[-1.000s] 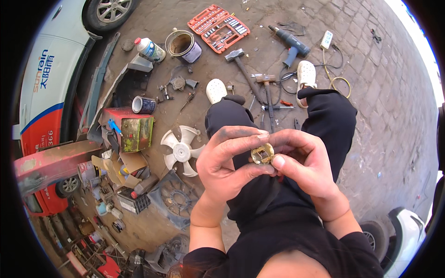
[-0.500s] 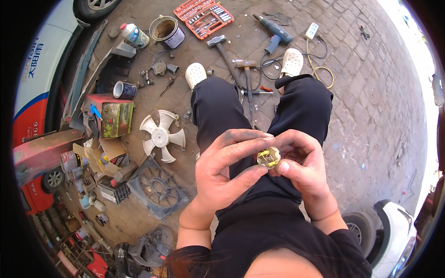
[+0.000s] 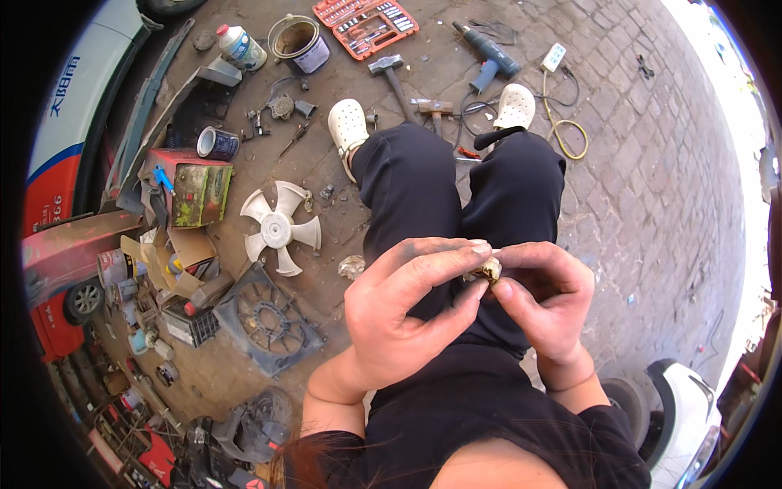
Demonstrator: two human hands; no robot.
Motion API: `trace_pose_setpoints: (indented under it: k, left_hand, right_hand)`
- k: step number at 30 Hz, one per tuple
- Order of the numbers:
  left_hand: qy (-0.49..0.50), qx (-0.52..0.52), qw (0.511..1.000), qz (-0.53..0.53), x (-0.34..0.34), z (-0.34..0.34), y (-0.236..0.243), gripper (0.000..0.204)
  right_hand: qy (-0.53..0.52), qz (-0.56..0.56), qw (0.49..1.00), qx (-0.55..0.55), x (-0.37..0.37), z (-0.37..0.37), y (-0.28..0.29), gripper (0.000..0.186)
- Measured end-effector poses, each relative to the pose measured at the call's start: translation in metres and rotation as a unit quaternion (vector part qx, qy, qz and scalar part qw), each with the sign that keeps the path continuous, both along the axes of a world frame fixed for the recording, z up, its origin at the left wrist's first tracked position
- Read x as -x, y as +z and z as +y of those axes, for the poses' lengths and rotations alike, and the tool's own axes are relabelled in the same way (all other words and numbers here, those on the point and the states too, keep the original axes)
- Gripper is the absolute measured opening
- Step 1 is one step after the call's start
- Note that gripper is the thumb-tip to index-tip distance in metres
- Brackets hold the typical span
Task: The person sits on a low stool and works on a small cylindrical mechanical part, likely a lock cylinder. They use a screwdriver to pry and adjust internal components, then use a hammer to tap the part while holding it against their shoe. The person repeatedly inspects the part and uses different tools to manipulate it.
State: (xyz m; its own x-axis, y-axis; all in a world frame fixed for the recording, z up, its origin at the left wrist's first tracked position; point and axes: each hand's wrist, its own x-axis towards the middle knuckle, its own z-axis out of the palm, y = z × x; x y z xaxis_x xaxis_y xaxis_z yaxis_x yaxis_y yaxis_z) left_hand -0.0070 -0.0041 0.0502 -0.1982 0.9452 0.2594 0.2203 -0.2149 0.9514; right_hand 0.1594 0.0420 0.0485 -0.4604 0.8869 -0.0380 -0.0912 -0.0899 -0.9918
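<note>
Above my lap, a small round pale part (image 3: 491,269) sits pinched between both hands, turned nearly edge-on, with a dark brownish side facing down. My left hand (image 3: 411,297) grips it between the thumb and the fingertips from the left. My right hand (image 3: 547,293) holds its right side with thumb and bent forefinger. The fingertips hide much of it. Behind the hands are my legs in black trousers (image 3: 415,183), with pale clogs (image 3: 348,126) on the feet.
Hammers (image 3: 436,107), a heat gun (image 3: 489,55), a socket set (image 3: 375,28) and a paint bucket (image 3: 300,45) lie ahead on the paving. To the left are a white fan (image 3: 277,230), a black fan shroud (image 3: 269,322) and a red box (image 3: 191,183). A white car (image 3: 684,424) stands at right.
The round part has tilted from showing its yellow-fitted face to nearly edge-on, and moved slightly right and up with the hands. My knees have come closer together, covering the hammer handles.
</note>
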Motion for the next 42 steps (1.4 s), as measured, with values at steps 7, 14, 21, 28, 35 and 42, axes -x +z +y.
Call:
trace_pose_setpoints:
  k: [7,14,21,28,35,42]
  left_hand:
    - [0.018,0.006,0.999,0.037,0.0,-0.004,-0.003,0.033]
    - [0.024,0.015,1.0,0.011,-0.002,-0.002,-0.004,0.026]
    - [0.025,0.026,0.999,0.027,-0.001,-0.002,-0.011,0.029]
    - [0.025,0.061,0.997,-0.035,-0.003,-0.001,-0.012,0.028]
    - [0.018,0.056,0.996,-0.069,0.001,0.005,-0.015,0.031]
    - [0.024,0.076,0.994,-0.074,0.007,0.011,-0.019,0.027]
  right_hand:
    - [-0.011,-0.008,1.0,0.012,0.003,0.0,-0.006,0.022]
    - [0.004,-0.063,0.996,-0.06,0.005,0.001,-0.005,0.023]
    - [-0.017,-0.01,0.997,0.069,0.008,0.0,-0.006,0.02]
    - [-0.02,0.005,0.994,0.108,0.01,0.005,-0.009,0.022]
    - [-0.032,0.004,0.993,0.114,0.013,0.012,-0.009,0.022]
    - [-0.032,0.005,0.994,0.109,0.015,0.02,-0.009,0.025]
